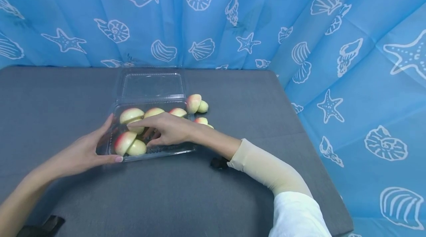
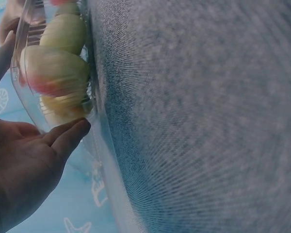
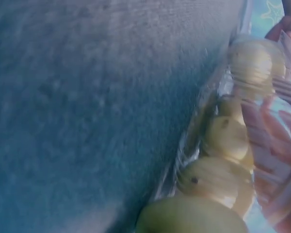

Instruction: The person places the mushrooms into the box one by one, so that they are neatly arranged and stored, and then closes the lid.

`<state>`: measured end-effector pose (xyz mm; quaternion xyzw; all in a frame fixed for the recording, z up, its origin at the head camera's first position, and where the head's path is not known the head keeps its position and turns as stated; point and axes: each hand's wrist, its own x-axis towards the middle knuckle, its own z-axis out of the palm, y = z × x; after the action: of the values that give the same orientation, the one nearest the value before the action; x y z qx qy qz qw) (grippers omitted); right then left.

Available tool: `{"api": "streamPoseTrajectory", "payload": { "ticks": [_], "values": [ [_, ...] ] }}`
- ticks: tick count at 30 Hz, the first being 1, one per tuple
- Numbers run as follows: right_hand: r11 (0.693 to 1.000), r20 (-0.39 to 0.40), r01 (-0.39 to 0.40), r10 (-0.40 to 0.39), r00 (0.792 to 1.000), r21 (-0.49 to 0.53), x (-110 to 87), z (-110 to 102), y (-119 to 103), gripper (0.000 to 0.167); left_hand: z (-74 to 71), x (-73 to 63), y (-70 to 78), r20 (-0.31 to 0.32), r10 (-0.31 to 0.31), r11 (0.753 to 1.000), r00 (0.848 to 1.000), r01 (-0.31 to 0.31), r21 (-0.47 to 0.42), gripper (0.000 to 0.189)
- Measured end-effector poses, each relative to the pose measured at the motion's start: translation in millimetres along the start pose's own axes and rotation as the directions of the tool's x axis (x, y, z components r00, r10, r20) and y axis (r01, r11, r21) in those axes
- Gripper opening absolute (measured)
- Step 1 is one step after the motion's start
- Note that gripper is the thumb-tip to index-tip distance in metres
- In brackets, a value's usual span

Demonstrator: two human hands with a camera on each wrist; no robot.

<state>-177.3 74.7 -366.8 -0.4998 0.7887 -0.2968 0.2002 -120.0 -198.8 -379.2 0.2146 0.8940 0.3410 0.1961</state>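
Observation:
A clear plastic clamshell box (image 1: 159, 154) lies with its lid (image 1: 153, 85) folded back. Inside sit several mushroom-shaped pieces with pale stems and red-tinted caps. My left hand (image 1: 83, 153) spans the box's left end, thumb by the front corner and straight fingers along the side wall; the left wrist view shows its fingertips (image 2: 82, 125) against the wall. Over the box reaches my right hand (image 1: 169, 128), its index finger lying across the stem of the back-left mushroom (image 1: 131, 115). Its thumb stands apart from that stem. Another mushroom (image 1: 124, 142) lies front left.
Just right of the box are two more mushrooms, one (image 1: 194, 103) behind the other (image 1: 201, 120), which my right forearm partly covers. A small black object (image 1: 219, 162) lies under that forearm. Blue shell-print curtains (image 1: 219, 19) border the grey table (image 1: 173, 196).

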Motion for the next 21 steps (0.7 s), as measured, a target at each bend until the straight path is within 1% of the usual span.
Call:
{"api": "streamPoseTrajectory", "payload": {
  "ticks": [5, 8, 12, 16, 21],
  "values": [
    [0.999, -0.046, 0.013, -0.01, 0.999, 0.051, -8.6, -5.9, 1.8, 0.065, -0.2, -0.3, 0.6, -0.003, 0.002, 1.0, 1.0, -0.002, 0.0, 0.126],
    [0.996, -0.09, 0.019, -0.011, 0.996, 0.088, -14.5, -7.9, 2.6, 0.066, 0.5, -0.4, 0.5, -0.006, 0.01, 1.0, 1.0, -0.01, -0.004, 0.126],
    [0.99, -0.147, 0.048, -0.027, 0.989, 0.136, -22.5, -10.3, 3.6, 0.065, 1.5, 0.0, 0.1, -0.004, 0.011, 1.0, 1.0, -0.011, -0.012, 0.126],
    [0.981, -0.182, 0.079, -0.046, 0.982, 0.177, -30.4, -14.0, 5.1, 0.062, 1.7, 1.2, 0.5, -0.002, 0.004, 1.0, 1.0, -0.004, -0.011, 0.128],
    [0.971, -0.229, 0.102, -0.052, 0.972, 0.216, -41.9, -21.3, 6.4, 0.056, 1.3, 1.3, 0.7, -0.011, 0.013, 1.0, 1.0, -0.014, -0.014, 0.127]
  ]
}}
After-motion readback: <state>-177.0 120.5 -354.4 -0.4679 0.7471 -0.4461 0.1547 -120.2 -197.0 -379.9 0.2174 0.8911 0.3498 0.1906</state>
